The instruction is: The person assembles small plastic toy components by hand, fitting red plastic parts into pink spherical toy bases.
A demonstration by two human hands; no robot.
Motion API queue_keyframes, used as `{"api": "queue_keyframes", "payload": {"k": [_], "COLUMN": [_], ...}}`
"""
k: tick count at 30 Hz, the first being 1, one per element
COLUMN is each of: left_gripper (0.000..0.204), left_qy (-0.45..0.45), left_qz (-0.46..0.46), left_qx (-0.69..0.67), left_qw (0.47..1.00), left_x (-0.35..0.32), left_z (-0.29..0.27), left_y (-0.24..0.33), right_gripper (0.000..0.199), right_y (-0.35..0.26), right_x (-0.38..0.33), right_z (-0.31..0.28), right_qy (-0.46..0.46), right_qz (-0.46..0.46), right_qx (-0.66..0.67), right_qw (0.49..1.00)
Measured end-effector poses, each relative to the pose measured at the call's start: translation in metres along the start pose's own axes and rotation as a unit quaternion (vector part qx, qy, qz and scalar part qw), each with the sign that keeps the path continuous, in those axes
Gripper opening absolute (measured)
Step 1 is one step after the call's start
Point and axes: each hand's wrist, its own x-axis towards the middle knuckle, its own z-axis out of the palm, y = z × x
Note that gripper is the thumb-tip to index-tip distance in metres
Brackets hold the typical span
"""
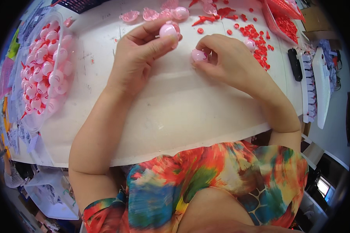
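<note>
My left hand (140, 48) is closed, pinching a round pink plastic piece (168, 32) between thumb and fingers, above the far middle of the table. To its right, my right hand (225, 58) grips a pink ball-shaped piece (199, 55) with a dark curved mark on it. The two pieces are apart. Beyond my hands lie translucent pink shell pieces (150, 14) and a glossy pink ball (181, 13). Another pink ball (249, 44) lies partly hidden behind my right hand, next to scattered small red plastic parts (260, 46).
A clear oval tub (58, 17) on the left holds many pink balls with red parts. At the far right stands a red basket (274, 27) of small red pieces. A black object (294, 65) lies by the right table edge. A dark crate (76, 4) sits far left.
</note>
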Motion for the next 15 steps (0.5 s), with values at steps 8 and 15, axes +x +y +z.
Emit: {"api": "queue_keyframes", "payload": {"k": [8, 15], "left_gripper": [0.038, 0.047], "left_qy": [-0.020, -0.058], "left_qz": [-0.036, -0.028], "left_qx": [-0.072, -0.028], "left_qw": [0.997, 0.998], "left_x": [-0.009, -0.010], "left_z": [0.003, -0.001], "left_y": [0.002, -0.001], "right_gripper": [0.032, 0.031], "right_y": [-0.004, -0.007], "right_x": [0.006, 0.007], "right_z": [0.005, 0.010], "right_qy": [0.196, 0.171], "right_qz": [-0.103, -0.105], "right_qx": [0.295, 0.328], "right_qw": [0.930, 0.923]}}
